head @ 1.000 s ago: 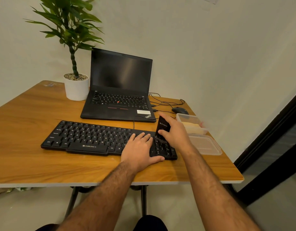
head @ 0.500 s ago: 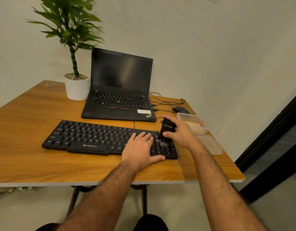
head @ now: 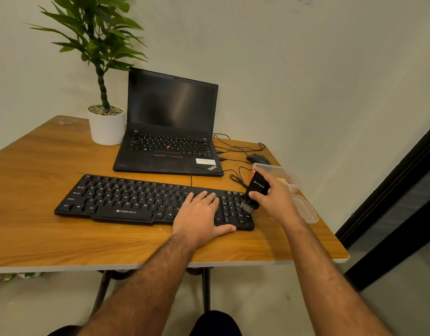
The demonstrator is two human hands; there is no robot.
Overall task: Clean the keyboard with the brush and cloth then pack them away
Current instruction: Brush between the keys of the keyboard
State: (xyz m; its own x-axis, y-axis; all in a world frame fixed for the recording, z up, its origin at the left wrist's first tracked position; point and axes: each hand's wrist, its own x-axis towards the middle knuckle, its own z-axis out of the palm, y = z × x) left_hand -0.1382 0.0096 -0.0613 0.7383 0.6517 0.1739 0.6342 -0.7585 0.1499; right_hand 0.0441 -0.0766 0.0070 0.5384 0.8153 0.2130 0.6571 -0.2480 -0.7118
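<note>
Right hand wrapped round the black brush, thumb across its front, fingers behind; brush held nearly upright, tilted slightly, bristles down and touching the keys at the far right end of the keyboard, over the number pad. Left hand laid flat and open on the keys just left of the number pad, fingers straight and together, thumb spread along the front edge, just beside the brush but apart from it. Keyboard lying lengthwise across the desk, in front of the open laptop, cable running from its back edge toward the laptop's right side.

Behind the right hand, a clear box with something pale yellow inside, too hidden to name; beside it, nearer the desk edge, a clear lid lying flat. Mouse behind the box, near a tangle of cables. Potted plant at the laptop's left.

Compared with half a second ago: brush shifted to the right, from the middle of the number pad to its outer edge, and stood more upright. Right hand carried along with it, now covering more of the box. Left hand unchanged in place and pose; keyboard unmoved.
</note>
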